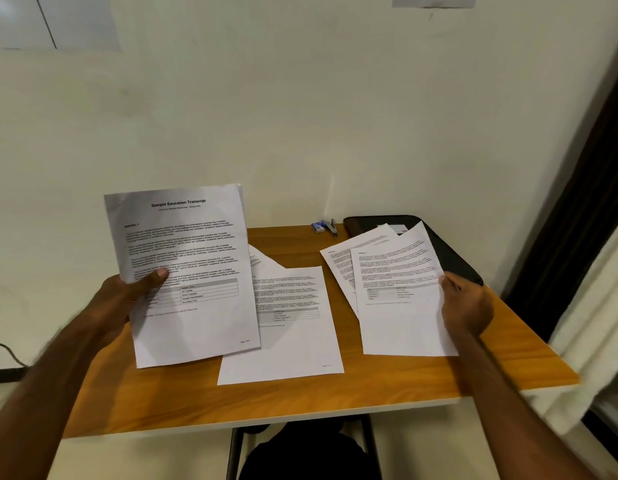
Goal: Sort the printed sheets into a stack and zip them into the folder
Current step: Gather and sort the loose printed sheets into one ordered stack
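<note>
A white printed sheet headed "Sample Education Transcript" (183,271) is held up, tilted toward the camera, over the left part of a small orange-brown wooden worktop (335,403). The left hand (127,299) pinches it at its left edge, thumb on the printed face and fingers hidden behind. The footer seems to mark it as page one, though the small print is blurred.

To the right, the right hand (468,306) grips two overlapping white printed sheets (397,289) by their right edge, fingers curled round them. They are fanned out of line and lifted at the far end, which overlaps a flat black zip folder (449,251) lying at the worktop's far right corner. Whether its zip is open cannot be told.

Between the hands, two more white printed sheets (290,327) lie flat on the worktop, one mostly covered by the other.

Near the far edge, beside the folder, sit a small blue box (318,226) and a grey stapler (331,227). A cream wall (300,116) rises behind.

The step in hand appears to be checking page order. To do it well, read each footer number before merging. Keep the first page on top. Gather the flat pair next, then tap the whole stack against the worktop so the edges line up. Loose corners could catch in the zip.
</note>
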A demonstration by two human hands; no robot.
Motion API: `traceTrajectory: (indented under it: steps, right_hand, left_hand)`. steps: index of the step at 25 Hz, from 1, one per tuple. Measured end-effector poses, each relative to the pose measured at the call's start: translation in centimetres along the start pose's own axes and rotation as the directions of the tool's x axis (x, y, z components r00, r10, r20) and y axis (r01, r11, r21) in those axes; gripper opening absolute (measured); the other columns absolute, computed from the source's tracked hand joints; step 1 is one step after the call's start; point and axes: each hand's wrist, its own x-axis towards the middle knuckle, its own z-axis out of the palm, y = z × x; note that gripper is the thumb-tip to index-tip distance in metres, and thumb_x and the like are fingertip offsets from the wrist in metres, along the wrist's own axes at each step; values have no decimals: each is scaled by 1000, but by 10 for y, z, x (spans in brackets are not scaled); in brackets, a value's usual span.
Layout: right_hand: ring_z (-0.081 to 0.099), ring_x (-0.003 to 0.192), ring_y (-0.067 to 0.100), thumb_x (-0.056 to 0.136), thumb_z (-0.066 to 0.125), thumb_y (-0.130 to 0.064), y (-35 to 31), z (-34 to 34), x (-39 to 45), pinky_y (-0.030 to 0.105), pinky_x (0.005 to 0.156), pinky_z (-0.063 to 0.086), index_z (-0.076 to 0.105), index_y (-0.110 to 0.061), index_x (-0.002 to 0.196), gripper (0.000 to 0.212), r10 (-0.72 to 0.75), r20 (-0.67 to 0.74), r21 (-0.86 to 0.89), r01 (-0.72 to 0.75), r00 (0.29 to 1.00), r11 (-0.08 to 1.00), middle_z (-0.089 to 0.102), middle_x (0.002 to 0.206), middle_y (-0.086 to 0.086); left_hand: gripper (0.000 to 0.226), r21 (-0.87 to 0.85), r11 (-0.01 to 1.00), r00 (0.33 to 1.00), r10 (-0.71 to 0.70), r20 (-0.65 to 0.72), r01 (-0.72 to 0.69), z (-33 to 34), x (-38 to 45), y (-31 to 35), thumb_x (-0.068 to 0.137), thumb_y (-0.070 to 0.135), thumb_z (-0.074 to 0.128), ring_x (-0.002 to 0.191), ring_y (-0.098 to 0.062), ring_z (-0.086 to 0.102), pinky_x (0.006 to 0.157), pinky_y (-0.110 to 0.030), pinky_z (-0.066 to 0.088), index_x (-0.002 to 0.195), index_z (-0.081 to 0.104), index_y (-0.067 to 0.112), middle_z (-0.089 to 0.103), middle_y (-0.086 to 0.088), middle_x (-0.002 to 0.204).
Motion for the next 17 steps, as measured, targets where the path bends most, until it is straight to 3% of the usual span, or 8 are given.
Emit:
traceTrajectory:
  steps: [3,5,6,9,11,13,17]
  right_hand:
    - [66,72,29,99,67,-31,8,0,0,34,67,54,74,0,98,32,-16,-29,25,16,999,1000,74,88,18]
    - [69,79,30,98,69,-28,8,-2,-1,36,71,55,74,1,105,31,4,-13,162,-2,1000,987,75,93,17]
    - [72,86,31,97,70,-27,6,-4,0,37,75,58,74,1,111,31,29,32,293,-37,999,955,76,99,16]
    - [76,98,23,95,72,-24,-4,-15,0,36,83,63,72,-6,124,33,80,247,654,-227,966,721,77,112,7]
    - [77,92,14,97,70,-22,-12,-23,-1,27,77,64,71,-10,124,29,72,308,678,-272,949,683,77,110,1]
    - [77,94,15,97,70,-23,-18,-25,0,29,78,64,70,-9,125,31,62,343,685,-295,937,666,77,112,1]
    - [77,95,16,97,70,-22,-20,-25,0,30,80,64,69,-8,128,34,66,351,684,-304,934,663,76,114,3]
  left_hand:
    - [40,30,1000,1000,1,-13,-1,-2,3,-3,83,30,75,100,-35,77,73,-41,67,121,69,18,81,-8,110]
    - [45,19,1000,1000,-12,-11,13,-3,3,-4,85,30,76,103,-37,77,80,-46,66,126,68,16,79,-11,116]
    - [45,9,1000,1000,-20,-8,20,-3,3,-5,86,28,76,102,-37,77,81,-48,65,128,67,14,79,-12,116]
    - [39,-13,1000,1000,-8,11,8,-3,2,-5,89,24,72,94,-31,80,71,-41,67,126,67,13,80,-10,111]
    - [45,29,1000,1000,0,5,-1,-6,3,-6,87,29,73,98,-34,78,77,-46,66,129,66,13,79,-12,115]
    - [47,56,998,1000,-7,0,7,-7,5,-7,85,33,75,101,-37,77,82,-49,64,128,67,14,78,-12,116]
    - [41,20,1000,1000,-3,10,3,-1,2,-5,84,28,74,93,-30,79,66,-36,67,123,68,16,81,-8,109]
